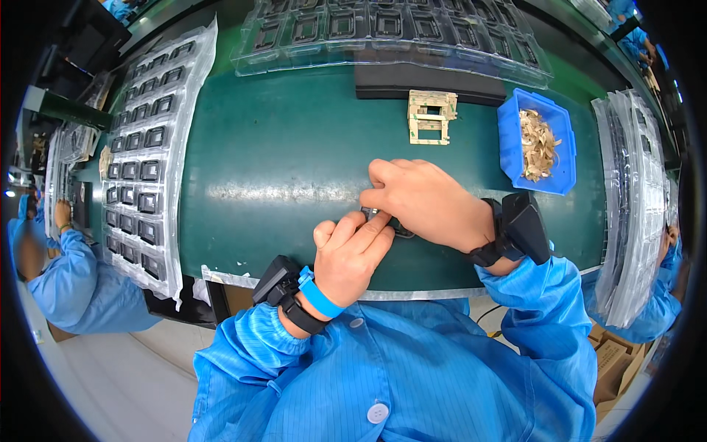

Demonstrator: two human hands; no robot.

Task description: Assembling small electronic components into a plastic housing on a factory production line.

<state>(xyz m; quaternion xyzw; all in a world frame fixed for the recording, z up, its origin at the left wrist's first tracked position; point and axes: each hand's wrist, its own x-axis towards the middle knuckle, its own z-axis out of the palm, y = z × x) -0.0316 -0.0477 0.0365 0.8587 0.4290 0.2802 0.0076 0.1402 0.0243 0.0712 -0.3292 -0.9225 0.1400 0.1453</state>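
Observation:
Both hands meet over the middle of the green table. My left hand [350,254] is closed around a small dark part [403,230], mostly hidden under the fingers; a dark rim shows beneath my right hand, and a greyish bit shows between the fingertips. My right hand [428,202] is curled over the part from the right, thumb and forefinger pinched together. What that pinch holds, if anything, I cannot make out. Beyond the right hand lies a stack of cream sheets with rectangular cut-outs [414,116].
A clear tray of black frames [140,151] lies at the left, another clear tray [317,55] at the back by a black block [471,86]. Right of my hands stands a blue bin [509,158] with paper scraps [537,144]; stacked trays [622,214] are farther right. Co-workers sit both sides.

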